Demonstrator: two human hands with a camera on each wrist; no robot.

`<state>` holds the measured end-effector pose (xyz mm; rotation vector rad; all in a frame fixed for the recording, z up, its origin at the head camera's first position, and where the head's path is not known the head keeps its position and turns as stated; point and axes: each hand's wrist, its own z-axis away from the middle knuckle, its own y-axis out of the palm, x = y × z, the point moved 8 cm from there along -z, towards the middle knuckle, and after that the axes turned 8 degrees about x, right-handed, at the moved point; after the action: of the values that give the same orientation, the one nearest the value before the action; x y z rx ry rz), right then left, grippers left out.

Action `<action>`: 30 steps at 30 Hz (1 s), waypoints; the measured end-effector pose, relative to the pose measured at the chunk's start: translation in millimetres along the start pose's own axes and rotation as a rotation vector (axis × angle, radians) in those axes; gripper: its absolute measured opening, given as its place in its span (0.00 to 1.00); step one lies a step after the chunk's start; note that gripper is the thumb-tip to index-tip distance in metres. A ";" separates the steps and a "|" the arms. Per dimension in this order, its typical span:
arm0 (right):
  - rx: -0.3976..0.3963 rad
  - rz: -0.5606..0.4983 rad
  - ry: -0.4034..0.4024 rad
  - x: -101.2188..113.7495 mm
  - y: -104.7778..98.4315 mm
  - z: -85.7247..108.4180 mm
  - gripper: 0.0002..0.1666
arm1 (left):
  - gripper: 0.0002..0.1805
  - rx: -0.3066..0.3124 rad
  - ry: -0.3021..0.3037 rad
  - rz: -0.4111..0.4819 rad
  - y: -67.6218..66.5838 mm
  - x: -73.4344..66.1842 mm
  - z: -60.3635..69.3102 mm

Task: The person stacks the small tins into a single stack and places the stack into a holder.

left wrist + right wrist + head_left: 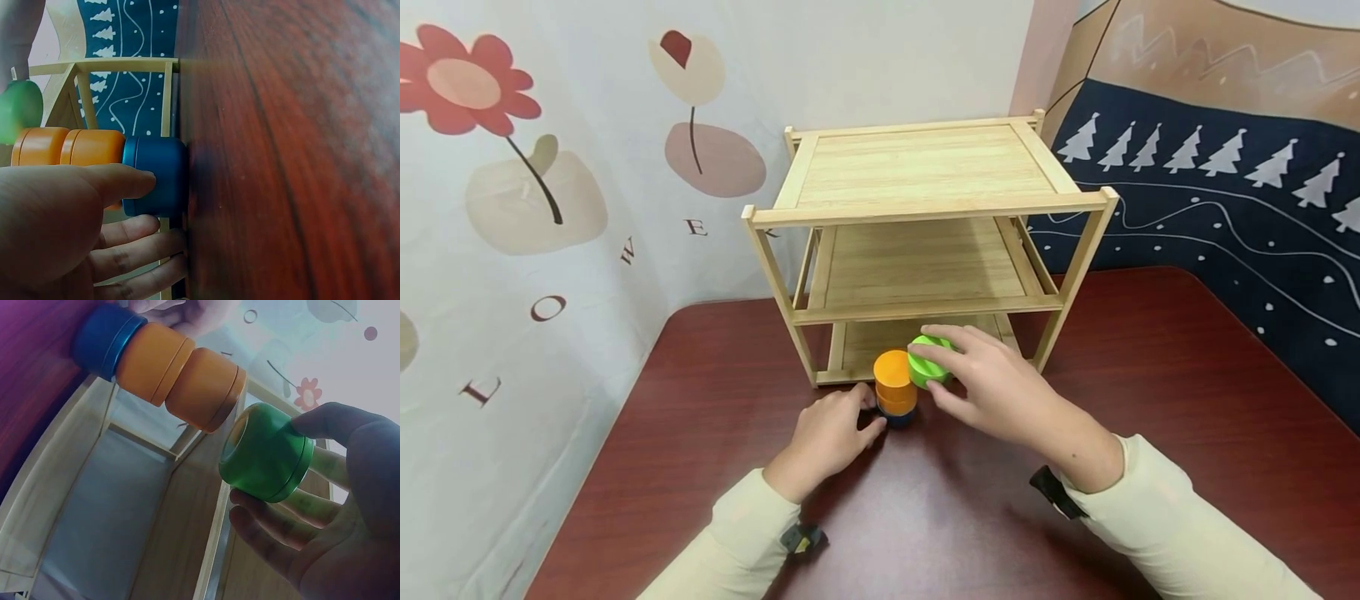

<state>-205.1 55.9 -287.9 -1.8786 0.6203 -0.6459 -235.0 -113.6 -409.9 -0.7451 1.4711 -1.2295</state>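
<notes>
Three containers stand stacked on the red-brown table (925,533) before you. Your left hand (831,429) lies relaxed at their base, thumb against the blue container (161,153), fingers beside it rather than wrapped round. On that sit the lower orange container (897,405) and the upper orange container (892,367). Your right hand (996,387) grips the green container (265,453) close by the stack's top; whether they touch is unclear. You seem to be adding a fourth piece, though it could be coming off. If adding, centre it, lower it level and let go gently, left hand steadying the base. Just behind stands the wooden rack (925,214).
</notes>
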 end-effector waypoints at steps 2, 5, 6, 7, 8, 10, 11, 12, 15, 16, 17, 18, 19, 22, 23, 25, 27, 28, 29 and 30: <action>-0.002 -0.003 -0.004 1.1 0.2 -2.1 0.25 | 0.17 0.003 0.000 0.001 0.4 0.0 0.3; -0.008 -0.009 -0.016 3.1 0.4 -5.3 0.24 | 0.17 0.002 0.001 0.006 0.4 0.0 0.4; -0.010 -0.011 -0.020 4.0 0.3 -6.2 0.24 | 0.17 0.003 0.001 0.007 0.3 -0.1 0.3; -0.011 -0.011 -0.023 4.8 0.3 -7.1 0.24 | 0.17 0.003 0.001 0.009 0.2 -0.1 0.2; -0.012 -0.011 -0.025 5.4 0.3 -7.9 0.25 | 0.17 0.004 0.000 0.011 0.2 0.0 0.1; -0.012 -0.013 -0.031 6.7 0.6 -9.3 0.25 | 0.17 0.003 0.000 0.011 0.0 0.0 -0.2; -0.012 -0.012 -0.035 7.2 0.9 -10.1 0.24 | 0.17 0.002 0.000 0.011 0.0 0.1 -0.3; -0.012 -0.013 -0.037 7.6 1.1 -10.8 0.25 | 0.17 0.001 0.002 0.012 0.0 0.0 -0.4; -0.011 -0.013 -0.042 8.5 2.2 -13.2 0.24 | 0.17 -0.005 0.006 0.014 -0.3 0.0 -0.5; -0.010 -0.011 -0.043 8.9 2.5 -14.1 0.24 | 0.17 -0.006 0.007 0.014 -0.4 0.0 -0.4; -0.008 -0.011 -0.044 9.3 2.9 -15.0 0.24 | 0.17 -0.006 0.008 0.013 -0.5 0.0 -0.3; -0.006 -0.010 -0.044 9.7 3.3 -15.8 0.24 | 0.16 -0.005 0.007 0.013 -0.5 0.2 -0.2; -0.004 -0.008 -0.044 9.9 3.8 -16.4 0.24 | 0.16 -0.004 0.007 0.011 -0.4 0.3 -0.2; -0.002 -0.008 -0.046 10.2 5.2 -18.0 0.24 | 0.16 -0.001 0.007 0.008 -0.3 0.7 -0.6; -0.001 -0.009 -0.048 10.3 5.7 -18.6 0.24 | 0.16 -0.001 0.007 0.008 -0.2 0.7 -0.8; -0.003 -0.013 -0.051 10.1 6.4 -19.6 0.24 | 0.16 -0.002 0.009 0.009 -0.2 0.8 -1.3; -0.003 -0.019 -0.055 10.0 7.4 -20.8 0.24 | 0.16 -0.002 0.010 0.009 0.0 0.8 -1.6; -0.002 -0.022 -0.056 9.9 7.9 -21.4 0.24 | 0.16 -0.003 0.010 0.007 0.1 0.9 -1.8; -0.003 -0.026 -0.058 10.0 8.2 -21.9 0.24 | 0.16 -0.004 0.010 0.008 0.2 0.9 -1.9; -0.003 -0.028 -0.059 9.8 8.7 -22.4 0.24 | 0.16 -0.004 0.012 0.007 0.3 0.9 -2.1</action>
<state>-214.3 31.6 -286.8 -1.9051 0.5581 -0.6055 -237.2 -113.6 -410.5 -0.7363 1.4850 -1.2278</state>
